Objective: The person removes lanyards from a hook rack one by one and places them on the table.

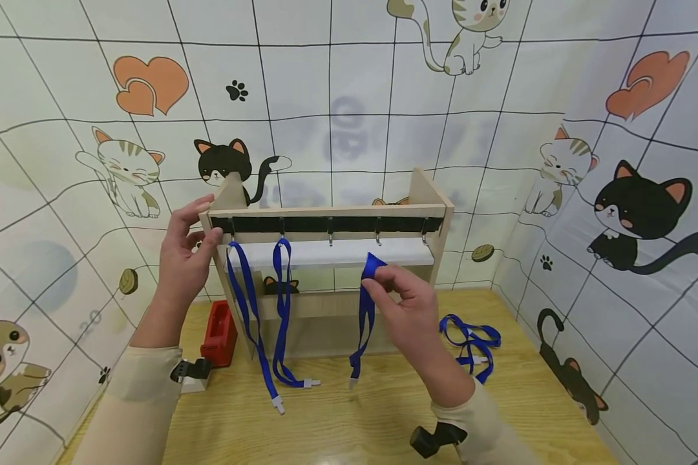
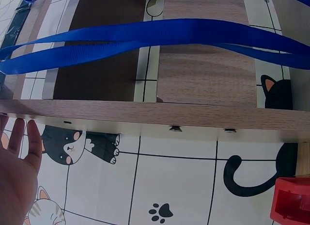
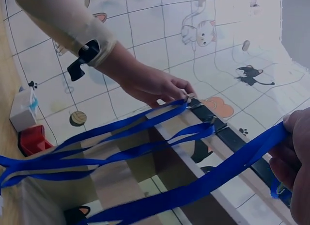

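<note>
My left hand (image 1: 183,248) holds the upper left corner of a small wooden rack (image 1: 326,212), thumb at the front and fingers along the outer side. Between thumb and fingers, my right hand (image 1: 404,300) pinches a folded blue lanyard (image 1: 365,310) by its upper loop, in front of the rack's right half. Its lower end, with a pale clip, dangles close over the table. On the two leftmost hooks hang another blue lanyard (image 1: 247,303) and a second hung lanyard (image 1: 282,310). The hooks to their right, including a middle hook (image 1: 330,236), carry nothing.
A loose heap of blue lanyard (image 1: 474,342) lies on the wooden table (image 1: 326,433) right of the rack. Left of it stand a red holder (image 1: 220,332) and a white object (image 1: 194,384). A cat-print cloth (image 1: 337,77) surrounds the table behind and at both sides.
</note>
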The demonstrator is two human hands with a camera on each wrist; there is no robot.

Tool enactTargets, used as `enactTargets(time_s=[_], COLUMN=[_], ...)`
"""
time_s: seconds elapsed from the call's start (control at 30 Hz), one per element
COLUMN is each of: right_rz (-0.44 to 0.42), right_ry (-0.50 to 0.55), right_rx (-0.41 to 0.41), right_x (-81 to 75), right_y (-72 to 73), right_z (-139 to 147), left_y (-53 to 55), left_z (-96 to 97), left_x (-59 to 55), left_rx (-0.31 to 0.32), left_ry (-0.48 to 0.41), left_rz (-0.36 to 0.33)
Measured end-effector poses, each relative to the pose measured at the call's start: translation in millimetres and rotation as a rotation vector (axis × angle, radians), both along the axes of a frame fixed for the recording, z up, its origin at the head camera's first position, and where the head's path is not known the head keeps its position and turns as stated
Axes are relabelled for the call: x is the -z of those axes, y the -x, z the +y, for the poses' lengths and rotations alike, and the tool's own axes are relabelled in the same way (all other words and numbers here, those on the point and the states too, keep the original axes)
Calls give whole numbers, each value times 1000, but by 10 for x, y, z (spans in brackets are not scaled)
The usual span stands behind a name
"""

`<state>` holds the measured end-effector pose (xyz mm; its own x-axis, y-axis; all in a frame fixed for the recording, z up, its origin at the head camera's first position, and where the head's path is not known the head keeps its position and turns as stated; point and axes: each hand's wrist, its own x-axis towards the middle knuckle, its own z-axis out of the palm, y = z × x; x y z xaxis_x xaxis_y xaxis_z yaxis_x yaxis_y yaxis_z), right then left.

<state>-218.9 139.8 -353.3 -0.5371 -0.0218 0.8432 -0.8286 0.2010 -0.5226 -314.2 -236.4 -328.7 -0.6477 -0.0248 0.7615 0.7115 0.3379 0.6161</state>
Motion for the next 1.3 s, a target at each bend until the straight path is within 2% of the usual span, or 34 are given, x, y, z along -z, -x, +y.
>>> enactTargets(time_s=[0.1,0.23,0.47,0.57,0.87,1.1,1.3], right_rz=[6,6,18,-3,-35,-61,-99], right_ry=[-36,-76,-183,-214,-283,-371,-398], right_rx=[47,63,142,171,239,303,362], right_x=[-58,-122,-207,-222,-197,-147,-80], right_y=[-43,-62,-58,-66,-84,-19,52], right_z=[89,263,678,849,1240,1429,1572], left_y=[4,5,-4,-6,-18,-24,-19], left_z=[0,-2,-8,-12,-22,-11,-5], left_x=[5,13,4,-2,-19,-22,-12], left_rx=[2,-1,-12,-11,-16,-14,-29], left_ry=[-2,2,10,9,5,12,19], left_rz=[1,-3,-8,-9,-14,-14,-35])
